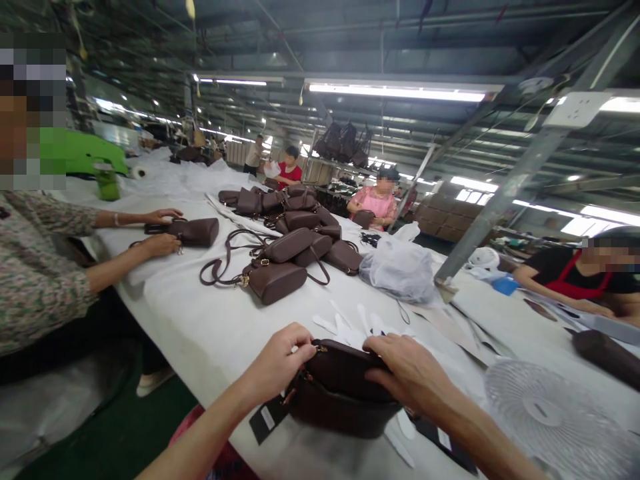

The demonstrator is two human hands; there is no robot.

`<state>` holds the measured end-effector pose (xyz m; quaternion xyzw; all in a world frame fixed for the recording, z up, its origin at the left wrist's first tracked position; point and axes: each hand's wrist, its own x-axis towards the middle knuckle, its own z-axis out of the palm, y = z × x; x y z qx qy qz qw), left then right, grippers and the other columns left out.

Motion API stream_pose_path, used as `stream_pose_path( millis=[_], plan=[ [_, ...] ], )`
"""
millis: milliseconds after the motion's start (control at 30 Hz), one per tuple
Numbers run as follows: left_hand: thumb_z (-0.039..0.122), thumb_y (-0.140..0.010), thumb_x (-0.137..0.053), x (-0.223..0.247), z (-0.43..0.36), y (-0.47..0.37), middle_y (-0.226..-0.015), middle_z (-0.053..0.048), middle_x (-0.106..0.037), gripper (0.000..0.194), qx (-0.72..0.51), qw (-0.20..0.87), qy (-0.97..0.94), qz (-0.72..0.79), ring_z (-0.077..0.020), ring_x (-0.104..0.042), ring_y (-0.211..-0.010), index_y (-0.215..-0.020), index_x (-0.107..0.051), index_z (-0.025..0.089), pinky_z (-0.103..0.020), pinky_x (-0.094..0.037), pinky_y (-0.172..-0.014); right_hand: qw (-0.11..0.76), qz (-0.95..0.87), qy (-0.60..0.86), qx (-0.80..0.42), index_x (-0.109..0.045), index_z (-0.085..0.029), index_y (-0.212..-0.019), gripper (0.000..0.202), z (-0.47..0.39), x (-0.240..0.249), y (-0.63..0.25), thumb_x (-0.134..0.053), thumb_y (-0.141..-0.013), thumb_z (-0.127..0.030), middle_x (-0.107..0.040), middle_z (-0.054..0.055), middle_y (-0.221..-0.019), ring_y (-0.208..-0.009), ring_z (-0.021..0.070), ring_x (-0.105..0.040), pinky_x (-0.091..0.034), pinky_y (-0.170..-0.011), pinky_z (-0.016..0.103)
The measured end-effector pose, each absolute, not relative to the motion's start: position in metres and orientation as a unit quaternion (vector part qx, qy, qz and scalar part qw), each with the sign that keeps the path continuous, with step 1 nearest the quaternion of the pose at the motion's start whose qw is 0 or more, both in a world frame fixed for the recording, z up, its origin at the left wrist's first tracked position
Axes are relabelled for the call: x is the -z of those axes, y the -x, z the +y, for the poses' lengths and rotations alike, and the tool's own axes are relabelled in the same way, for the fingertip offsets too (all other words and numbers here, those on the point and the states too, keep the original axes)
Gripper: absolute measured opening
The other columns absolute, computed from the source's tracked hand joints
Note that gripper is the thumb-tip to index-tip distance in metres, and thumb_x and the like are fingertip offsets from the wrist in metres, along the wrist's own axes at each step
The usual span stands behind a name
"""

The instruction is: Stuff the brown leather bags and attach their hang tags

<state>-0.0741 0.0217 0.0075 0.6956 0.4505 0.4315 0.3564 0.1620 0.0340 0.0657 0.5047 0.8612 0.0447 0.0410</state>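
A dark brown handbag (345, 407) stands upright on the white-covered table in front of me. My left hand (283, 360) pinches the bag's top left corner, close to a gold zip pull. Across the top right edge lies my right hand (407, 370), its fingers curled over the rim and the thumb on the front side. A black tag (269, 419) with a white label hangs at the bag's lower left. Behind the bag, several white paper strips (345, 327) are spread on the table.
A heap of brown handbags (287, 247) fills the table's middle, beside a clear plastic bag (400, 267). A white fan (545, 413) stands at right, near a metal post (495, 200). At left, a co-worker's hands (163, 243) handle another brown bag (200, 232).
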Motion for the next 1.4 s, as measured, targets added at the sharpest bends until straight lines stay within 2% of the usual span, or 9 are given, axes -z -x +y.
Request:
stream_pose_path(
  millis=[200, 300, 433, 533, 667, 800, 933, 1100, 1400],
  plan=[
    [0.018, -0.075, -0.058, 0.003, 0.003, 0.06, -0.092, -0.004, -0.066, 0.014, -0.536, 0.453, -0.583, 0.41, -0.0169, -0.06, -0.081, -0.062, -0.053, 0.017, -0.025, -0.046, -0.069, -0.152, 0.882, -0.442, 0.058, -0.067, -0.023, -0.104, 0.032, 0.028, -0.047, -0.14, -0.036, -0.095, -0.019, -0.065, 0.006, -0.093, -0.083, 0.0178, -0.061, -0.047, -0.074, 0.027],
    [0.015, -0.069, -0.063, 0.013, 0.002, 0.06, -0.1, -0.005, -0.067, 0.007, -0.55, 0.542, -0.526, 0.357, -0.0191, -0.062, -0.09, -0.066, -0.057, 0.017, -0.026, -0.048, -0.076, -0.223, 0.886, -0.405, 0.017, -0.069, -0.023, -0.102, 0.033, 0.031, -0.031, -0.134, -0.038, -0.094, -0.016, -0.066, 0.006, -0.089, -0.08, 0.0172, -0.061, -0.048, -0.071, 0.026],
    [0.016, -0.068, -0.068, 0.028, 0.009, 0.062, -0.089, -0.004, -0.068, 0.01, -0.563, 0.595, -0.468, 0.332, -0.0172, -0.06, -0.087, -0.075, -0.061, 0.016, -0.026, -0.047, -0.079, -0.314, 0.896, -0.313, -0.022, -0.07, -0.022, -0.099, 0.028, 0.036, -0.022, -0.131, -0.042, -0.095, -0.017, -0.066, 0.006, -0.085, -0.076, 0.0157, -0.061, -0.049, -0.066, 0.024],
    [0.015, -0.068, -0.068, 0.035, 0.014, 0.061, -0.079, -0.001, -0.063, 0.016, -0.556, 0.594, -0.477, 0.333, -0.0135, -0.056, -0.076, -0.084, -0.066, 0.017, -0.023, -0.045, -0.07, -0.33, 0.9, -0.283, -0.022, -0.069, -0.021, -0.093, 0.025, 0.037, -0.023, -0.128, -0.044, -0.095, -0.017, -0.065, 0.005, -0.08, -0.072, 0.0151, -0.059, -0.048, -0.063, 0.024],
    [0.015, -0.07, -0.066, 0.038, 0.016, 0.054, -0.092, -0.001, -0.057, 0.03, -0.532, 0.559, -0.559, 0.303, -0.0122, -0.052, -0.075, -0.099, -0.07, 0.02, -0.023, -0.043, -0.068, -0.348, 0.909, -0.23, -0.012, -0.067, -0.02, -0.097, 0.023, 0.04, -0.024, -0.128, -0.045, -0.095, -0.014, -0.065, 0.004, -0.077, -0.069, 0.0148, -0.057, -0.048, -0.061, 0.026],
    [0.018, -0.078, -0.061, 0.039, 0.019, 0.046, -0.121, -0.005, -0.056, 0.035, -0.519, 0.492, -0.633, 0.297, -0.0208, -0.051, -0.109, -0.113, -0.065, 0.025, -0.033, -0.041, -0.096, -0.398, 0.872, -0.267, -0.104, -0.067, -0.021, -0.099, 0.021, 0.036, -0.015, -0.137, -0.05, -0.092, -0.012, -0.066, 0.005, -0.084, -0.078, 0.0173, -0.059, -0.047, -0.071, 0.031],
    [0.024, -0.084, -0.06, 0.042, 0.023, 0.037, -0.143, -0.005, -0.047, 0.033, -0.474, 0.461, -0.696, 0.28, -0.0263, -0.029, -0.138, -0.117, -0.06, 0.027, -0.046, -0.022, -0.114, -0.464, 0.786, -0.4, -0.082, -0.062, -0.021, -0.098, 0.013, 0.01, -0.001, -0.149, -0.054, -0.09, -0.014, -0.063, 0.005, -0.084, -0.076, 0.0162, -0.06, -0.05, -0.068, 0.027],
    [0.027, -0.09, -0.051, 0.044, 0.023, 0.025, -0.141, -0.008, -0.05, 0.033, -0.454, 0.449, -0.722, 0.268, -0.0255, -0.036, -0.135, -0.123, -0.052, 0.024, -0.046, -0.027, -0.113, -0.454, 0.801, -0.389, 0.016, -0.054, -0.019, -0.11, 0.027, -0.024, 0.014, -0.155, -0.062, -0.087, -0.031, -0.062, 0.009, -0.098, -0.084, 0.0194, -0.063, -0.056, -0.07, 0.028],
    [0.026, -0.083, -0.062, 0.029, 0.035, 0.019, -0.132, -0.008, -0.05, 0.045, -0.413, 0.459, -0.758, 0.208, -0.0272, -0.04, -0.128, -0.127, -0.058, 0.029, -0.043, -0.028, -0.111, -0.522, 0.746, -0.409, -0.06, -0.06, -0.021, -0.105, 0.02, -0.017, 0.024, -0.161, -0.048, -0.093, -0.011, -0.064, 0.005, -0.094, -0.084, 0.0144, -0.064, -0.055, -0.074, 0.022]
  ],
)
